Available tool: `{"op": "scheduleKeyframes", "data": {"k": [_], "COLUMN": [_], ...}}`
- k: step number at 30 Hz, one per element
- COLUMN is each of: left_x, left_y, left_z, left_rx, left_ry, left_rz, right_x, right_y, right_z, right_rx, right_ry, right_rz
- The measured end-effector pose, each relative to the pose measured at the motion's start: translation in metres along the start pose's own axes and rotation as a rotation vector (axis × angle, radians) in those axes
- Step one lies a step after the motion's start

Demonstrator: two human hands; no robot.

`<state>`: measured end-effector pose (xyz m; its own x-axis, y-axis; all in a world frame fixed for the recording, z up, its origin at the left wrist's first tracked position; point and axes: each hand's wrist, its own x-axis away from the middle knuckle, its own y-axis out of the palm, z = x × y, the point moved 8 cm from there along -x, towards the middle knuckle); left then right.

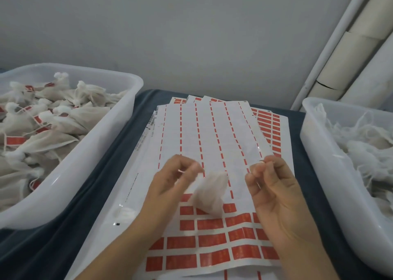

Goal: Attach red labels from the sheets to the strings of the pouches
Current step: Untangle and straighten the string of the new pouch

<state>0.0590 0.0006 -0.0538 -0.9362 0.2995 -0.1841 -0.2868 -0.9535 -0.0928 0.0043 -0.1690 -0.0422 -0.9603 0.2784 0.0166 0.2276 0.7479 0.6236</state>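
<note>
Our left hand (170,179) pinches a pouch (209,192) over the sheets (212,233); at 3 o'clock, our right hand (274,186) has its fingertips pressed together, on what we cannot tell.

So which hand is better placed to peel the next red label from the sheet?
Probably the right hand: it pinches only something small, maybe the string. The left hand holds the pouch. Red labels lie just below the right hand.
</note>
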Motion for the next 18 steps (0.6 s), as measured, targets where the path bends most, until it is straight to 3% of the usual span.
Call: {"op": "scheduleKeyframes", "data": {"k": [1,4,6,9,13,16,18], "left_x": [0.0,0.011,0.018,0.015,0.01,0.006,0.005], "left_y": [0.0,0.032,0.044,0.044,0.034,0.024,0.018], "left_z": [-0.003,-0.01,-0.018,-0.026,-0.02,-0.023,-0.026], "left_rx": [0.099,0.305,0.36,0.508,0.932,0.931,0.818], "left_ry": [-0.061,-0.332,-0.479,-0.554,-0.552,-0.543,-0.552], "left_rz": [-0.065,-0.494,-0.623,-0.565,-0.452,-0.364,-0.318], "right_x": [0.001,0.006,0.013,0.028,0.033,0.025,0.011], "right_y": [0.002,0.012,0.026,0.051,0.056,0.052,0.038], "right_z": [0.001,0.001,0.003,0.024,0.049,0.042,0.022], "right_rx": [0.004,0.073,0.29,0.517,0.66,0.767,0.824], "right_ry": [0.0,-0.001,-0.028,0.037,0.219,0.161,-0.009], "right_rz": [-0.039,-0.175,-0.333,-0.598,-0.691,-0.604,-0.38]}}
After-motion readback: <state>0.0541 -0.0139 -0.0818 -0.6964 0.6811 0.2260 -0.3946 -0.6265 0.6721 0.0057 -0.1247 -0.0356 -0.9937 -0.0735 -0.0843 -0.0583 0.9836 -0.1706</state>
